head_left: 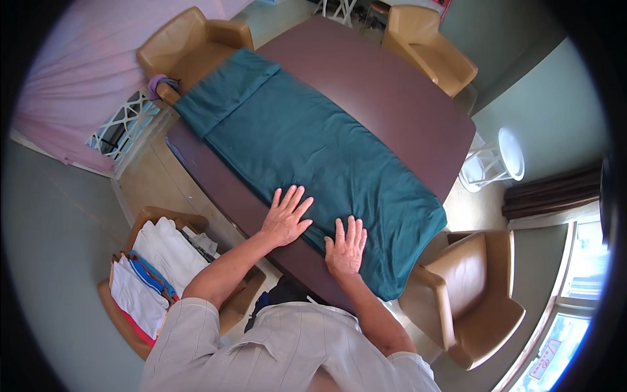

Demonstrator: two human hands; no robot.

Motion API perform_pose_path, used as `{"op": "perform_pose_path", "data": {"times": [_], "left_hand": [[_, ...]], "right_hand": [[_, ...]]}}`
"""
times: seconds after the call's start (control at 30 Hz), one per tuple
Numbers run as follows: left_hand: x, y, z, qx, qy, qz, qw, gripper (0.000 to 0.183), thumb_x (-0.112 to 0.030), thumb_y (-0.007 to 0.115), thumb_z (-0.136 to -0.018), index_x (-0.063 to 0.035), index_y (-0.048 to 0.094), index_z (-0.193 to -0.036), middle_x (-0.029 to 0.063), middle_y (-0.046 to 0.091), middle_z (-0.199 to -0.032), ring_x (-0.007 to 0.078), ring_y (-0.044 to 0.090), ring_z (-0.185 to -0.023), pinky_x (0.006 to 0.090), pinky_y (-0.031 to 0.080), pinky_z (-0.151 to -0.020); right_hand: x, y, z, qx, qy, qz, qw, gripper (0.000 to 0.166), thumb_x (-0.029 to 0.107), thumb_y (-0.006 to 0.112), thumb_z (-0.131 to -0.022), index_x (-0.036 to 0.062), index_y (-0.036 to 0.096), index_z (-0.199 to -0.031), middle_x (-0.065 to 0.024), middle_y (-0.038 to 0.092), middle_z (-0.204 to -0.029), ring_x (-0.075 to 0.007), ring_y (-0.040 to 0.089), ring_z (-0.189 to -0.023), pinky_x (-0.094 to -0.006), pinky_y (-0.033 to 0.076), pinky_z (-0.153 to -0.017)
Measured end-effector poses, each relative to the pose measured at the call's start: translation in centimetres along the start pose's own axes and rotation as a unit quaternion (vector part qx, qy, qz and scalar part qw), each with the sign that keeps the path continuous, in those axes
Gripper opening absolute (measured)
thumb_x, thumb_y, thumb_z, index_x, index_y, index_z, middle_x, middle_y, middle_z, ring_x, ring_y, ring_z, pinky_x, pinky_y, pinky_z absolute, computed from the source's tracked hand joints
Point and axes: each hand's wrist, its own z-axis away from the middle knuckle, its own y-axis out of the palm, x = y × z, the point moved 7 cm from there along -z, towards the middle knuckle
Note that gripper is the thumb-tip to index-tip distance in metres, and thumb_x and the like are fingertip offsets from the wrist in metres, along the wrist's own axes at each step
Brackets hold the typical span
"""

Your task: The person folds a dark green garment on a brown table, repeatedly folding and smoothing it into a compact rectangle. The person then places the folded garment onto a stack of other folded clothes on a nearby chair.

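Note:
A dark green cloth (313, 142) lies lengthwise across the brown table (362, 68), in a long folded strip. Its far left end is turned back in a wide flap (235, 88). Wrinkles run through its near right part, and that end hangs past the table's edge. My left hand (288, 219) rests flat at the cloth's near edge, fingers spread. To the right, my right hand (346, 247) also presses palm down at the near edge, its fingers slightly apart. Neither hand grips anything.
A tan armchair (259, 281) at my left holds folded clothes (169, 250). Other tan armchairs stand at the far left (171, 41), far right (428, 44) and near right (470, 289). A round white side table (510, 154) stands by the right wall. A pink curtain (93, 73) hangs at left.

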Motion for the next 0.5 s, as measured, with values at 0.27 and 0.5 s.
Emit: {"op": "perform_pose_path", "data": {"times": [0.27, 0.5], "left_hand": [[3.6, -0.9, 2.5, -0.026, -0.017, 0.043, 0.999, 0.073, -0.043, 0.074, -0.095, -0.0092, 0.053, -0.156, 0.0263, 0.037, -0.168, 0.0437, 0.031, -0.157, 0.0638, 0.021, -0.127], [7.3, -4.4, 0.4, -0.103, -0.055, 0.018, 0.993, 0.069, -0.032, 0.070, -0.098, -0.0068, 0.048, -0.158, 0.0280, 0.036, -0.168, 0.0482, 0.032, -0.156, 0.0665, 0.020, -0.126]], "right_hand": [[0.2, 1.1, 0.1, 0.034, 0.016, 0.056, 0.998, 0.063, 0.031, 0.072, -0.095, 0.0090, 0.055, -0.151, -0.0237, 0.040, -0.164, -0.0467, 0.031, -0.156, -0.0618, 0.024, -0.127], [0.8, 0.7, -0.8, 0.029, 0.010, 0.023, 0.999, 0.065, 0.028, 0.075, -0.092, 0.0099, 0.056, -0.151, -0.0235, 0.039, -0.163, -0.0483, 0.031, -0.155, -0.0631, 0.025, -0.126]]}}
